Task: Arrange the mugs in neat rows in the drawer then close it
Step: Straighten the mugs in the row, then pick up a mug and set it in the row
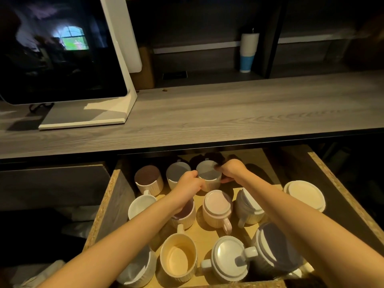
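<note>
The wooden drawer stands pulled out below the counter, holding several ribbed mugs, some with lids. Both my hands grip one grey-lidded mug in the back row: my left hand on its left side, my right hand on its right. Left of it stand a second grey-lidded mug and a brown-lidded mug. A pink-lidded mug sits in the middle row, an open cream mug and a white-lidded mug at the front. My forearms hide parts of other mugs.
A loose cream lid lies at the drawer's right side. The grey wood counter overhangs the drawer's back. A white-framed monitor stands at the left, a white and blue tumbler on the shelf behind.
</note>
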